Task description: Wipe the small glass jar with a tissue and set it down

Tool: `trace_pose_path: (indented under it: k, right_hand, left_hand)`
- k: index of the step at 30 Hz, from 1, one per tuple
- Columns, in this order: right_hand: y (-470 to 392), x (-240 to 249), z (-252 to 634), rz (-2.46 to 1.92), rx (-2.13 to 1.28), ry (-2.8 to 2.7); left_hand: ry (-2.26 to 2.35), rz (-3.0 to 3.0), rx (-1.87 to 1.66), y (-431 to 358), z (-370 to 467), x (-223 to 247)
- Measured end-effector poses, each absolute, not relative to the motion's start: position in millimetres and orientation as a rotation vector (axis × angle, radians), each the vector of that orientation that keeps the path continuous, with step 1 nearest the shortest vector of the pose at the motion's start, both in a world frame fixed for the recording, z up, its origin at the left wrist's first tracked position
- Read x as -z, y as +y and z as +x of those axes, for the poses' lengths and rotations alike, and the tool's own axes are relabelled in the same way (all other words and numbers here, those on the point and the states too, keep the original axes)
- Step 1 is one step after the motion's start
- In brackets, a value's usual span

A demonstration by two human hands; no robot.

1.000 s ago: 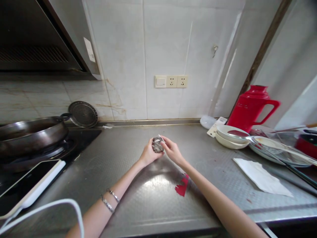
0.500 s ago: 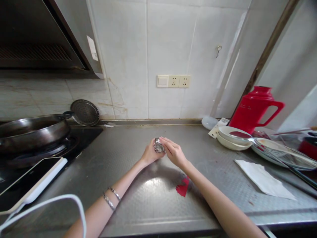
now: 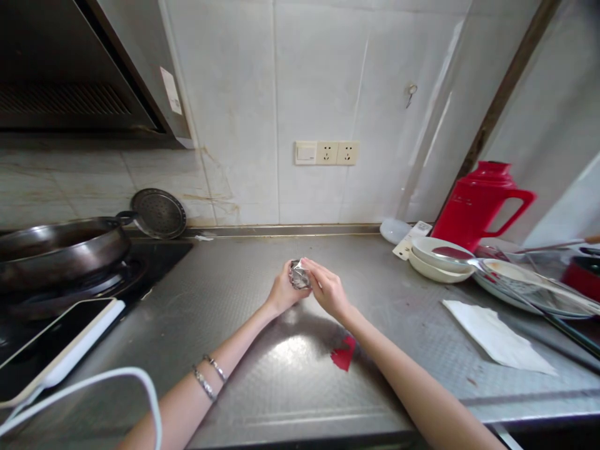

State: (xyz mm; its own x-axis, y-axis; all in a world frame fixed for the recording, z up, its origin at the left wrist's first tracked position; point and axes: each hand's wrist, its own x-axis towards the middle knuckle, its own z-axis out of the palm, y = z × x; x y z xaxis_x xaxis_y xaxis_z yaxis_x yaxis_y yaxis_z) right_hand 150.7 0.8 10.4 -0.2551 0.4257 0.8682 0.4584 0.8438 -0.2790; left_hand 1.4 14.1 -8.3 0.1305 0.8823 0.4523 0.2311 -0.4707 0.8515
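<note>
At the far left of the frame a dark wok (image 3: 56,247) sits on the stove, with a phone (image 3: 51,347) and its white cable (image 3: 94,390) lying at the lower left corner of the steel worktop (image 3: 225,287). Toward the middle, the left hand (image 3: 281,292) is wrapped around a small crumpled foil packet (image 3: 298,275), held just above the worktop at the centre of the picture. Its grip is closed on the packet from the left side and from below. Touching it from the right, the right hand (image 3: 328,290) pinches the packet's top edge with its fingertips, so that both hands are closed on the same thing. A red scrap (image 3: 344,356) lies on the steel beneath the right forearm.

Judging from this, the foil is best worked in small pinches while the left hand stays steady and does not squeeze.

Further right lie a white napkin (image 3: 497,337), stacked bowls (image 3: 440,259) and a red jug (image 3: 478,200).
</note>
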Motion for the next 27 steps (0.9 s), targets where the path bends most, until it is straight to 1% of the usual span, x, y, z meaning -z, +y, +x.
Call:
trace_pose_path:
  k: [2, 8, 16, 22, 27]
  right_hand:
    - [0.3, -10.7, 151.6, -0.635, 0.05, -1.899]
    - [-3.3, -11.3, 143.9, -0.796, -0.032, -1.695]
    - [-1.8, -9.9, 146.7, -0.65, 0.039, -1.869]
    - [1.3, -9.7, 146.0, -0.847, -0.065, -1.685]
    - [-2.7, -10.6, 146.2, -0.634, 0.114, -1.888]
  left_hand:
    - [1.032, 1.822, -1.386, 14.4, 1.5, 9.2]
    - [1.061, 1.853, -1.408, 8.8, 4.0, 5.5]
    - [1.097, 1.838, -1.406, 10.2, -0.7, 0.8]
    - [1.147, 1.965, -1.36, 5.4, 2.7, -2.5]
    - [1.137, 1.988, -1.358, 8.1, 0.6, -2.0]
